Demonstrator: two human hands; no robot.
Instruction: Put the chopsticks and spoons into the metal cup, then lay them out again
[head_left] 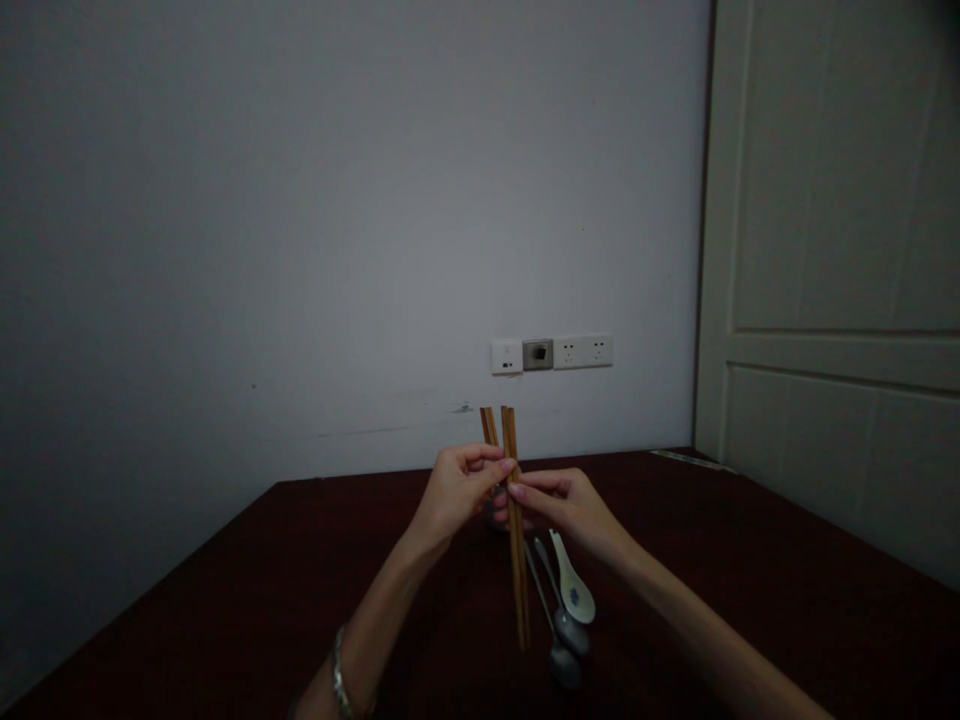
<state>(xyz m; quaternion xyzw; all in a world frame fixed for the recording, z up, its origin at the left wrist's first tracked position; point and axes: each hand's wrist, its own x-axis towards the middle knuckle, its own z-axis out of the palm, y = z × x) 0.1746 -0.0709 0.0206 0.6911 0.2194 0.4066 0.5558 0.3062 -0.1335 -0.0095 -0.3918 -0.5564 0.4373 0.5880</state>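
So, the chopsticks [517,570]: brown and wooden, held up between both hands over the table, thick ends at the top and thin ends pointing down toward the viewer; one front group stands nearly upright, while further tops lean away to the left behind the fingers.
Left hand [456,492]: thumb and fingers closed on the chopsticks, the thumb pressed against the front group near its upper part.
Right hand [570,502]: thumb and forefinger pinched on the same front group, just below the left thumb.
Bracelet [340,672]: a silvery band around the left wrist.
White spoon [576,592]: lying below the right hand, bowl toward the viewer, a small blue mark on it.
Metal spoons [572,634]: two of them, just beside the white one, bowls close together, handles running back toward the hands.
Behind the fingers: perhaps something pale and shiny, but too dark and covered to name.
Table [225,605]: dark reddish brown, its far edge against the wall [300,220].
Wall plates: a double socket [583,351], a grey switch plate [538,354] and a white plate [506,357] in one row.
Door [840,200]: pale and panelled, at the right.
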